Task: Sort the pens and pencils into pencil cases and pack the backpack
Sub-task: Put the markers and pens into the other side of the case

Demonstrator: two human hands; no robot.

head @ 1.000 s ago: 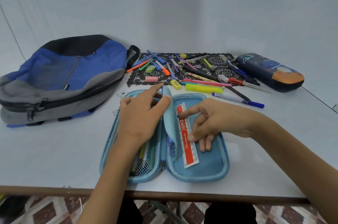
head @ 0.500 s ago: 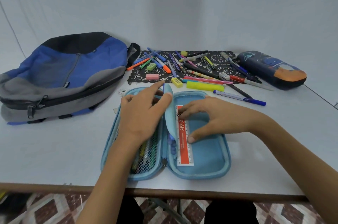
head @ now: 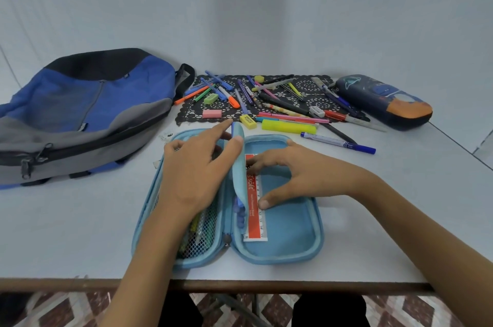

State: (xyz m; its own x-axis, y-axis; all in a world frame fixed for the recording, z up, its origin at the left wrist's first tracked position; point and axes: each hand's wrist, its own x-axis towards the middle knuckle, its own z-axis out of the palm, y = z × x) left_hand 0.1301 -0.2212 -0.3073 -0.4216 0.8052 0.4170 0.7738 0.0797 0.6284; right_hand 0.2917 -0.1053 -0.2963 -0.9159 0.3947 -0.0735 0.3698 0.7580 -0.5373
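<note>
Looked down along two bare forearms stretched over a white table (head: 66, 233). Nearest, beneath both hands, a light blue pencil case (head: 280, 260) opened flat. Pinched its divider flap (head: 238, 166) upright with the left hand (head: 194, 172), thumb against the flap's right face, index finger stretched past its top. Under that wrist, a mesh pocket (head: 206, 238) filled with pens, partly hidden by the forearm. Arched the right hand (head: 301, 174) over a red and white ruler (head: 254, 217) in the case's right half, thumb tip on its outer edge, curled fingertips at its far end, gripping it. Flap upright between the two hands, covering the ruler's upper left edge.

Just beyond the fingertips, a yellow eraser (head: 248, 122), a yellow highlighter (head: 288, 126) and a blue pen (head: 338, 142) loose on the table. Behind those, a black lace mat (head: 317, 86) strewn with pens and pencils (head: 293, 118), a pink eraser (head: 212, 113) and a green eraser (head: 211, 98). Far left of the left hand, a blue and grey backpack (head: 88, 113) laid flat. Far right of the right hand, a dark pencil case (head: 384, 102) at the mat's right end.
</note>
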